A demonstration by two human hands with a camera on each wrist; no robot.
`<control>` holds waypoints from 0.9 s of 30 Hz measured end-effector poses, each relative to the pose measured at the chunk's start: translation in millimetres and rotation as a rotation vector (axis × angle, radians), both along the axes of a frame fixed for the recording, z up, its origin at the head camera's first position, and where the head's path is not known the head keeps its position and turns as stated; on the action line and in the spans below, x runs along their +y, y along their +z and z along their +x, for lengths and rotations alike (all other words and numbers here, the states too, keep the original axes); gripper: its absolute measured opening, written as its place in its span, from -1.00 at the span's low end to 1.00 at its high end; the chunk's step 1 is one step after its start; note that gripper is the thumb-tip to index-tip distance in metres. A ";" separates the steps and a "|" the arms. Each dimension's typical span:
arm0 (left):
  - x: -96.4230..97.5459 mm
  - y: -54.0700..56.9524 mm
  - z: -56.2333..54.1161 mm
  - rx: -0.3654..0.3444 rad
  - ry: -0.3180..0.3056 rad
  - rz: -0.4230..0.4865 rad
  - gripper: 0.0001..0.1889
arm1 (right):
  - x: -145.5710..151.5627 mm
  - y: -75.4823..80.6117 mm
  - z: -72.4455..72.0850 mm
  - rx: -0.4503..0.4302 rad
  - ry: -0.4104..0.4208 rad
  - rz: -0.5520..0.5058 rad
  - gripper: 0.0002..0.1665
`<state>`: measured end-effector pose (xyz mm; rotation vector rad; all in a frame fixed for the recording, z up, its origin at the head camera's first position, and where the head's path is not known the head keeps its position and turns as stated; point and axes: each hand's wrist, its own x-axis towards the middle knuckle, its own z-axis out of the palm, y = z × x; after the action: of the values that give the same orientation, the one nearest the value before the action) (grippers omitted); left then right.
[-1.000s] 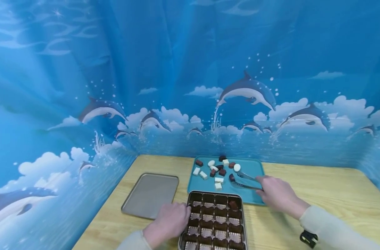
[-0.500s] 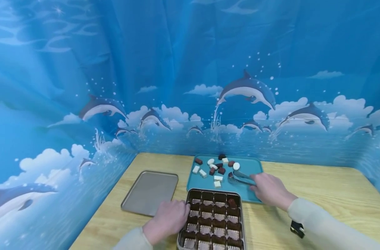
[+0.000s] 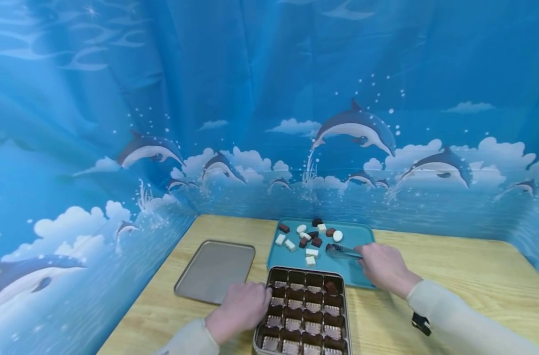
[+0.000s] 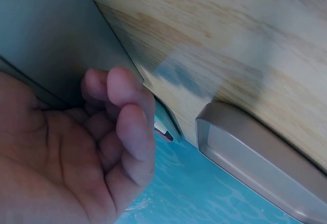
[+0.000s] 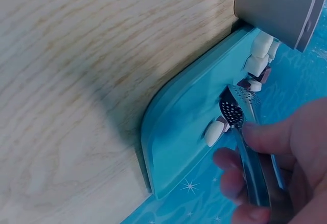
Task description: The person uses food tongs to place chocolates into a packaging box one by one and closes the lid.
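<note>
In the head view my right hand (image 3: 383,266) grips metal tongs (image 5: 250,147) with perforated tips. These tips are closed together over the teal tray (image 3: 355,273), around a dark chocolate piece that they mostly hide. My left hand (image 3: 245,305) holds the left rim of a metal tin (image 3: 348,315) with a brown divided insert (image 3: 293,306). In the left wrist view its fingers (image 4: 135,137) curl beside the tin's grey side, and the thumb is hidden. One brown chocolate (image 3: 331,288) sits in the tin's back right compartment.
Several white and brown chocolates (image 3: 316,241) lie scattered on the teal tray behind the tin. A shallow metal lid (image 3: 216,271) lies left on the wooden table (image 3: 451,276). A dolphin-printed curtain (image 3: 269,98) hangs close behind and on the left.
The tongs have gone from spread to closed around the dark chocolate piece, with my right hand moving slightly left. My left hand stays at the tin's rim.
</note>
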<state>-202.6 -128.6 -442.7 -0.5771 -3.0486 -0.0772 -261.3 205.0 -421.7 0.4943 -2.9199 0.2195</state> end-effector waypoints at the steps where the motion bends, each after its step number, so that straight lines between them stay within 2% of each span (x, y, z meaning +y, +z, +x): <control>1: 0.0 -0.2 -0.1 0.002 -0.002 -0.001 -0.54 | 0.3 -0.3 0.0 0.010 0.003 0.009 -0.70; 6: -0.2 -0.8 0.6 0.002 -0.008 0.001 -0.54 | 2.6 -1.3 0.6 0.043 0.017 0.026 -0.67; 11: 0.0 -0.3 1.1 0.000 -0.013 0.010 -0.54 | 6.3 0.8 4.1 0.031 0.016 0.022 -0.63; 16: 0.1 0.7 1.4 -0.013 -0.012 0.009 -0.55 | 9.7 8.5 10.8 0.031 0.027 0.023 -0.63; 27: -2.0 -0.3 -1.6 -0.013 -0.022 0.011 -0.56 | 11.5 29.5 33.9 0.127 0.073 0.009 -0.63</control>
<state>-204.3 -130.6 -443.0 -0.6118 -3.0523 -0.0990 -227.4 216.5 -392.2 0.5946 -2.7831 0.1782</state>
